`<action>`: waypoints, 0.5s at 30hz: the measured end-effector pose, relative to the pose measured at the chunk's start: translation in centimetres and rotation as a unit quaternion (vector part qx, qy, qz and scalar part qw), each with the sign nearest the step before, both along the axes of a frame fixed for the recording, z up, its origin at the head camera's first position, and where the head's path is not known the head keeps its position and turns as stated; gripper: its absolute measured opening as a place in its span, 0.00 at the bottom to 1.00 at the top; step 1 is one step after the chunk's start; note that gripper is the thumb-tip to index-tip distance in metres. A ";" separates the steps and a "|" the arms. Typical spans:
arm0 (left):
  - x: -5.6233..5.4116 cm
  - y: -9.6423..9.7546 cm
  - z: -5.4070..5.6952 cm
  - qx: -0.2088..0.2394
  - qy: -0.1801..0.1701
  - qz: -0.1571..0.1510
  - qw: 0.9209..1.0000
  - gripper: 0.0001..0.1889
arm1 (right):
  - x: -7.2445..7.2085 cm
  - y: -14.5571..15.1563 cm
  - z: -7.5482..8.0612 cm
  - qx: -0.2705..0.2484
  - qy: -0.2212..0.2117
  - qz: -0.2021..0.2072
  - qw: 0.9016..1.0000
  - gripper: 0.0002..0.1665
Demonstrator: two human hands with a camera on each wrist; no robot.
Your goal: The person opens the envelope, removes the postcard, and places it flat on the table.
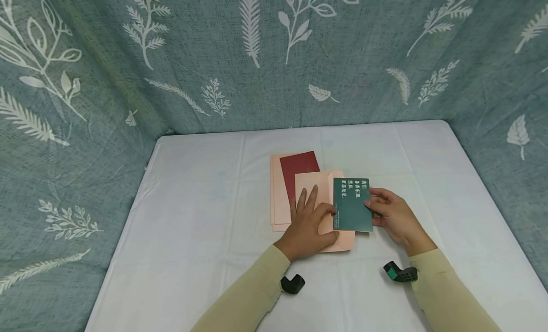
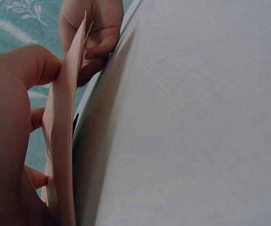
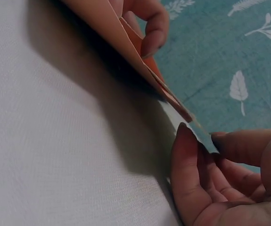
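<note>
A dark green card with white Chinese characters overlaps the right part of a pale pink envelope in the head view. My right hand pinches the card's right edge between thumb and fingers. With fingers spread, my left hand rests on the envelope's face, its index finger and thumb near the card's left edge. In the left wrist view the envelope is seen edge-on, with thumb and fingertips against one face. The right wrist view shows the right fingers at the card's edge.
Behind the envelope, a dark red card lies on several more pale pink envelopes. All sit on a white-covered table. A green curtain with white leaf prints surrounds its back and sides. Black devices are worn at both wrists.
</note>
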State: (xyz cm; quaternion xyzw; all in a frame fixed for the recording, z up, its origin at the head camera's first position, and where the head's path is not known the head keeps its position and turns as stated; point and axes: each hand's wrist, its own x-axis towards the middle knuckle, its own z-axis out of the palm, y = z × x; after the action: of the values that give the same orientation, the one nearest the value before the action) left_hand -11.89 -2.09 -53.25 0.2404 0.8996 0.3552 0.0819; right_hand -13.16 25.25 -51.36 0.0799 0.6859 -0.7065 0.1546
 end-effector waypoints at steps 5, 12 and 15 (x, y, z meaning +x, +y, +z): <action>0.0 0.0 0.0 0.000 0.003 -0.001 1.000 0.21 | 0.0 0.2 0.0 0.011 -0.009 -0.010 1.000 0.33; 0.0 0.0 0.3 0.008 -0.002 -0.002 1.000 0.20 | -0.2 1.1 0.0 0.024 -0.015 -0.026 0.999 0.34; -0.1 0.0 0.3 0.006 0.002 0.001 1.000 0.20 | -0.2 1.7 0.0 0.032 -0.016 -0.033 0.999 0.33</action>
State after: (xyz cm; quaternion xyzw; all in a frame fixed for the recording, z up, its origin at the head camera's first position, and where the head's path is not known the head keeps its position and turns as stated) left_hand -11.96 -2.07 -52.98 0.2412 0.8978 0.3602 0.0782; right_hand -13.41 26.91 -51.36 0.1188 0.7028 -0.6872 0.1401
